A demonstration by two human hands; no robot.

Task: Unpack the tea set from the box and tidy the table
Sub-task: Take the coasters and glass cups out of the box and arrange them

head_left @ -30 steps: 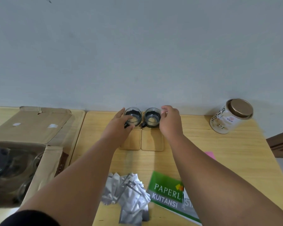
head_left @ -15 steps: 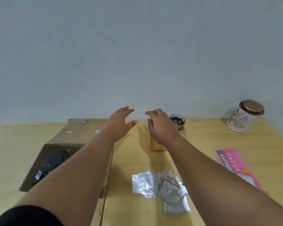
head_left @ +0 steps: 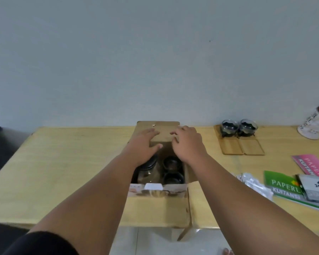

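Reaching: both hands over the open box, going for what is still packed inside
Table (head_left: 63, 162): pale wood, left part bare, likely room for unpacked pieces
Left hand (head_left: 145, 144): fingers spread and relaxed, palm down over the box's far-left side, holding nothing; whether it touches the flap I cannot tell
Box (head_left: 155, 208): cardboard, open at the top, near flap hanging toward the person, sits mid-table so both arms reach in evenly
Glass jar (head_left: 145, 173): in the box's left half, partly under the left wrist, dark top; exact shape unclear
Dark cups (head_left: 172, 170): two round ones in the box's right half, one behind the other, not yet unpacked
Right hand (head_left: 188, 144): fingers loosely curled and apart, empty, above the box's far-right edge just over the cups
Coasters (head_left: 241, 146): wooden squares side by side, right of the box
Glass cups (head_left: 238, 127): two already out, standing on the far coasters, near the wall, probably to keep them out of the way
Foil packets (head_left: 254, 183): loose pile between box and booklets, still to tidy
Booklets (head_left: 284, 184): green and pink, overlapping at the right edge
Tin (head_left: 315, 126): far right, cut off by the frame
Progress: judged partway; two cups out, jar and two cups left
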